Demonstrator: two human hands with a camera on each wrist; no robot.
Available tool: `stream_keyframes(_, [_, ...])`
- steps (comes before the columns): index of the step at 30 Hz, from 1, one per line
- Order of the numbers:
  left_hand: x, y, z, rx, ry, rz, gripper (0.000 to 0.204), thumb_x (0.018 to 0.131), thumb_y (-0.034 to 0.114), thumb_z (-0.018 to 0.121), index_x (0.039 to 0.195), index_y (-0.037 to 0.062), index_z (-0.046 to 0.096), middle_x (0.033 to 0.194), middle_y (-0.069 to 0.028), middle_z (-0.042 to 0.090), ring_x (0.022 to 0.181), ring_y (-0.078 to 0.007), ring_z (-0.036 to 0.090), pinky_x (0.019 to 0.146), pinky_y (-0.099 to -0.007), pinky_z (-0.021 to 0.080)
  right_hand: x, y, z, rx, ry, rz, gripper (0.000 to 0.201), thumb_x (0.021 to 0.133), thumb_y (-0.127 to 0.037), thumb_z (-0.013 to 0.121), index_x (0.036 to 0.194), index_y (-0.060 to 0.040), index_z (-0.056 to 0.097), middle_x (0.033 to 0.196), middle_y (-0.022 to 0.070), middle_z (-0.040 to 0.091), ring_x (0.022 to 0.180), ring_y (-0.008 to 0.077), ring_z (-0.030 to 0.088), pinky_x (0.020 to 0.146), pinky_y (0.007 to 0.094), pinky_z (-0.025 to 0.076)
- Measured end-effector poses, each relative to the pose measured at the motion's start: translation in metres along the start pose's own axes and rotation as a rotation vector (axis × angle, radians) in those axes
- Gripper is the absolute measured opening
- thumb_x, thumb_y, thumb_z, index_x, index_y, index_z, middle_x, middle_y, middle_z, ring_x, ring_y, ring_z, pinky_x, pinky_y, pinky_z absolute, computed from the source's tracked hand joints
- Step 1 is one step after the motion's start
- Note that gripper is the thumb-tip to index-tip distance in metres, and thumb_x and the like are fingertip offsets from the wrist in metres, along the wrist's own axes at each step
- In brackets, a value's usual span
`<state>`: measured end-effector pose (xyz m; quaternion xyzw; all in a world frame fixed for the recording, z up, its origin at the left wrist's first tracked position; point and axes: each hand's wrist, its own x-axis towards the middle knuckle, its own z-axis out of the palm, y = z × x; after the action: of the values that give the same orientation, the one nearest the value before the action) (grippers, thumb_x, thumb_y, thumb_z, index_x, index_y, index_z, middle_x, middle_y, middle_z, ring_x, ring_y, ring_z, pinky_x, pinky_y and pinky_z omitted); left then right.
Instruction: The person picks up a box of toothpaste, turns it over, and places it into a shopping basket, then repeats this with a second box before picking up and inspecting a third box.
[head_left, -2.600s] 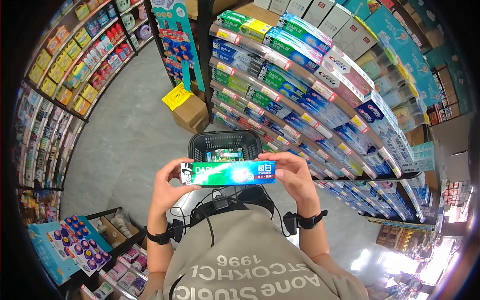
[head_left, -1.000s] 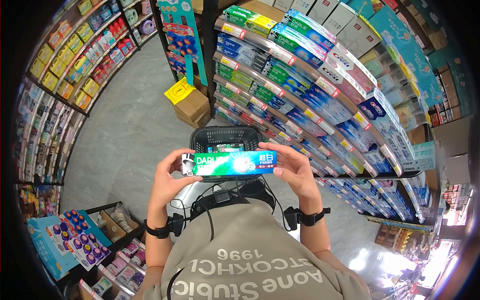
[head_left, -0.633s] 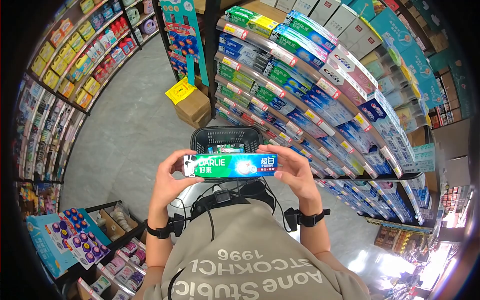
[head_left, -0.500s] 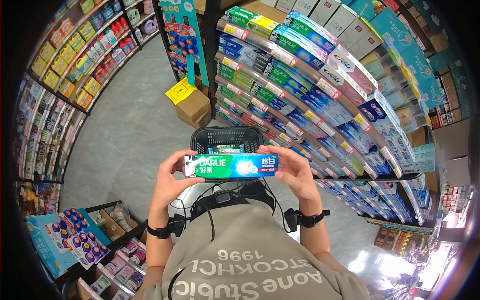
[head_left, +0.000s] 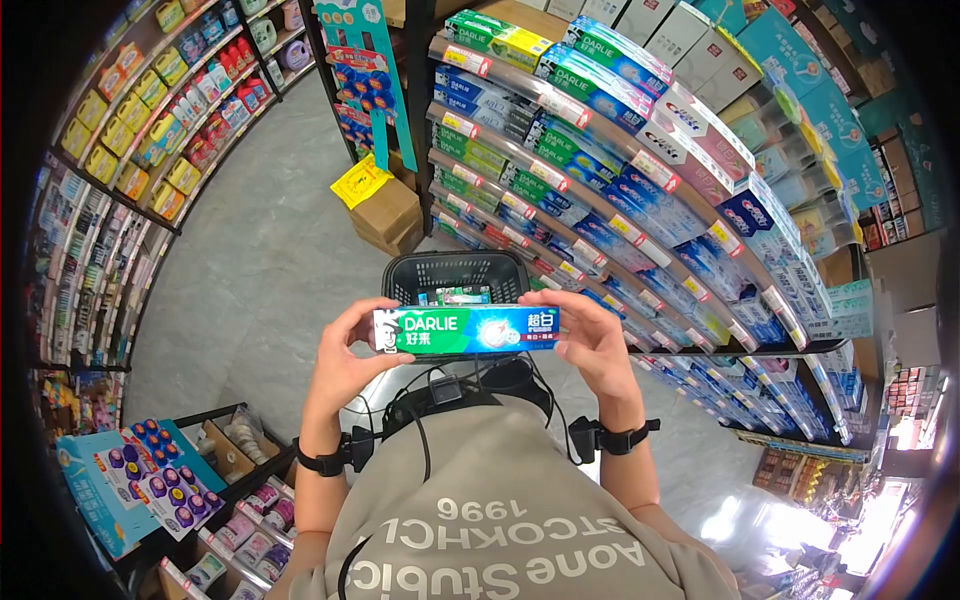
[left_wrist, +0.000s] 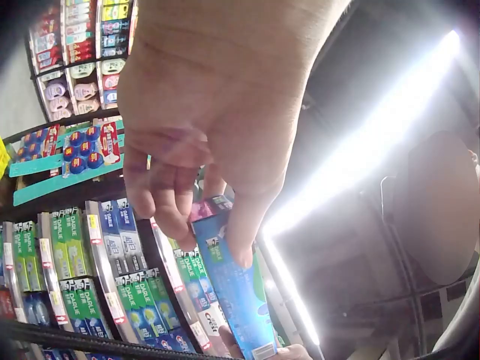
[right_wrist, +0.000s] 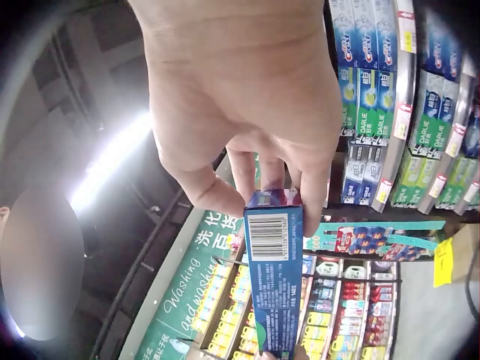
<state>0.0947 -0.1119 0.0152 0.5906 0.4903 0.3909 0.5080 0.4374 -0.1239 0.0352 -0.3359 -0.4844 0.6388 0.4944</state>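
Here, toothpaste box (head_left: pixel 466 329) held level at chest height above basket (head_left: pixel 455 272). Left hand (head_left: pixel 345 362) pinches its left end, right hand (head_left: pixel 590 348) pinches right end; forearms raised, elbows bent.

grey-beige tee (head_left: pixel 500 510) — white "1996" print | black wrist straps (head_left: pixel 322 464) | black cables (head_left: pixel 425 440)

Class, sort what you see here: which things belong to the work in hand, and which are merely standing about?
In hand:
toothpaste box, held level
left hand, gripping one end
right hand, gripping the other end
black basket, just beyond the box

Standing about:
toothpaste shelves
cardboard carton on the floor
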Motion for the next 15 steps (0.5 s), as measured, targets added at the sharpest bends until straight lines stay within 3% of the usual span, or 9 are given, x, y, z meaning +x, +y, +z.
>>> stream_keyframes(3, [0.0007,0.0023,0.003,-0.007,0.032,0.061,0.061,0.069,0.007,0.092,0.125,0.0053,0.067,0.101,-0.0001,0.07,0.086,-0.0083,0.064,0.076,-0.0246,0.05,0.0003,0.0003,0.0002,-0.004,0.0,-0.005,0.059,0.084,0.008,0.061,0.143,0.0029,0.057,0.144,0.0201,0.059,0.135,0.0304,0.057,0.115,0.0444,0.045])
stream_keyframes(15, [-0.0008,-0.0016,0.0005,-0.023,0.045,0.032,0.06,0.07,0.006,0.091,0.125,0.0053,0.068,0.102,0.0004,0.07,0.087,-0.0084,0.064,0.077,-0.0246,0.051,0.0036,-0.0023,0.004,0.0,0.018,0.026,0.056,0.085,0.004,0.065,0.141,0.0045,0.058,0.144,0.0202,0.06,0.133,0.0296,0.057,0.114,0.0447,0.045])
